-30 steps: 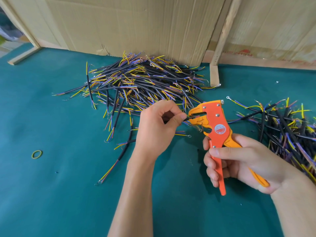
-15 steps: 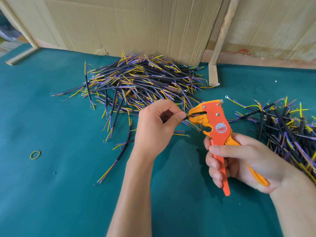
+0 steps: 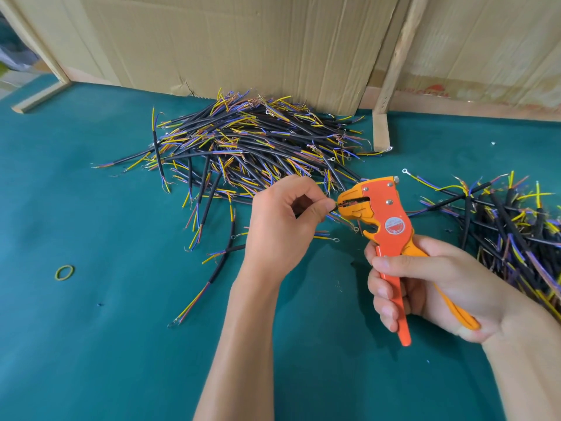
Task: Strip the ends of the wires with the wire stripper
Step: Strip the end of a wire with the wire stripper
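- The wire [image 3: 331,208] was mostly hidden inside the left hand [image 3: 280,226]; only a short black stub showed between its pinching thumb and forefinger and the stripper's mouth.
- Compared with half a second earlier, little had changed: the wire stripper [image 3: 383,218] sat just right of the left hand as before.
- The right hand [image 3: 425,287] gripped both handles, thumb laid across the front, tool head upward.
- One wire pile [image 3: 252,147] lay beyond the left hand; another pile [image 3: 513,226], beyond the right, was cut off by the frame on the green counter [image 3: 106,344].
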Demonstrator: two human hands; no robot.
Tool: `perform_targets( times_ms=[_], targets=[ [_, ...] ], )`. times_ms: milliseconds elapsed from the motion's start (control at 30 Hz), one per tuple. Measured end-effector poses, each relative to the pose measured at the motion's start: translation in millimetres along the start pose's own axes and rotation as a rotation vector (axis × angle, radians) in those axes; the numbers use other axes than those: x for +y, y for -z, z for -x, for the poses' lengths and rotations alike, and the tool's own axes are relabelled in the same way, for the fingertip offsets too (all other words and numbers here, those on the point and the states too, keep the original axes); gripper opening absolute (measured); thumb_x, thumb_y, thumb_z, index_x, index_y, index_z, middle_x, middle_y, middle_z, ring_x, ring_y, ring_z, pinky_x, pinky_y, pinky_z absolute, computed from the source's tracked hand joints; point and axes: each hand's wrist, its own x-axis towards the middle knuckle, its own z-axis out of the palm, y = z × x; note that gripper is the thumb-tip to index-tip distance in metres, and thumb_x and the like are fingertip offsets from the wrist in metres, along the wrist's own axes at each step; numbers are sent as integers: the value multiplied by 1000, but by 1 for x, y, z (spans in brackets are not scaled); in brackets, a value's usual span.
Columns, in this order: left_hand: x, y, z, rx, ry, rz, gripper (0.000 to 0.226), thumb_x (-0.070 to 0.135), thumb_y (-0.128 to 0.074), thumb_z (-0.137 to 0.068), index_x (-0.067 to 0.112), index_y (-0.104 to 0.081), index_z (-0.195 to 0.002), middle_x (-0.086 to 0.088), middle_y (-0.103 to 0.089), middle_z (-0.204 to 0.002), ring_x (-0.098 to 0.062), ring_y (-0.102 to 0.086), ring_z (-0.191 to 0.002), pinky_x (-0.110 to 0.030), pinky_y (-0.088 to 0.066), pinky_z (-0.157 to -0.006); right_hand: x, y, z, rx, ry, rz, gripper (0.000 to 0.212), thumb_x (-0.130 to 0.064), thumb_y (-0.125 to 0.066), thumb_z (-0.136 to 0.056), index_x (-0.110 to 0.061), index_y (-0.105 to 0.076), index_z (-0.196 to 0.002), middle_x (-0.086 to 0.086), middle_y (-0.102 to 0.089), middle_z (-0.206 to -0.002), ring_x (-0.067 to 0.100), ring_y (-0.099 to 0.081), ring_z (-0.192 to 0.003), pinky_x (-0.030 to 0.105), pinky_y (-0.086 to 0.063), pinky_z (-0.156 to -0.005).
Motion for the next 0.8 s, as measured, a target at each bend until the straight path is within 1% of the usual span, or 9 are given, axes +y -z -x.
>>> perform_targets(
  times_ms=[367,433,500,533,600,633,700,767,800],
  targets=[
    [0,-5,0,24,16,13,12,2,-75,-85,4,-69,-74,-12,-64,-70,-26,-57,-64,-37,-47,-61,-1,-4,-1,58,3,10,23,-21,-79,-75,-12,-59,-82,16,-48,-67,30,-48,-50,39,-48,-48],
    [0,-6,0,29,21,22,12,1,-75,-85,4,-70,-74,-11,-65,-69,-24,-57,-63,-34,-46,-60,-1,-6,-2,85,9,8,19,-18,-77,-78,-12,-59,-80,15,-46,-64,28,-45,-47,36,-45,-45],
    [1,-6,1,34,25,35,13,2,-75,-85,4,-70,-74,-9,-65,-68,-23,-57,-63,-31,-45,-60,1,-10,-4,159,38,10,26,-16,-82,-79,-13,-56,-75,11,-41,-60,23,-38,-40,30,-40,-41],
    [2,-6,1,37,30,43,13,3,-75,-86,5,-70,-74,-9,-66,-68,-24,-58,-63,-32,-46,-61,1,-12,-6,206,60,19,32,-21,-83,-77,-14,-52,-74,9,-37,-57,21,-34,-37,27,-36,-39],
    [1,-4,0,47,38,53,14,5,-76,-87,6,-70,-74,-8,-67,-67,-26,-59,-63,-34,-46,-60,3,-16,-8,263,95,16,37,-36,-77,-76,-13,-47,-77,7,-34,-54,18,-29,-33,24,-33,-36],
    [0,-4,0,59,36,56,14,7,-76,-87,7,-70,-74,-6,-68,-67,-24,-59,-62,-33,-46,-59,3,-18,-8,268,100,10,38,-38,-75,-76,-13,-47,-80,6,-34,-54,18,-29,-33,23,-33,-36],
    [-1,-6,0,87,25,50,14,9,-76,-87,9,-70,-74,-5,-68,-67,-23,-59,-62,-33,-46,-59,3,-18,-8,252,107,-11,38,-35,-76,-77,-12,-47,-81,7,-36,-55,19,-31,-34,23,-35,-36],
    [1,-9,0,118,24,16,14,11,-76,-88,11,-70,-75,-5,-67,-70,-26,-60,-65,-38,-48,-62,2,-17,-7,202,113,-66,33,-22,-83,-79,-11,-53,-85,12,-44,-60,23,-41,-39,28,-41,-41],
    [2,-11,0,136,25,-11,15,14,-76,-88,13,-70,-75,-4,-67,-71,-25,-61,-67,-39,-49,-64,1,-16,-6,166,121,-102,29,-17,-82,-80,-9,-56,-89,15,-49,-65,27,-47,-46,34,-47,-45]
  ],
)
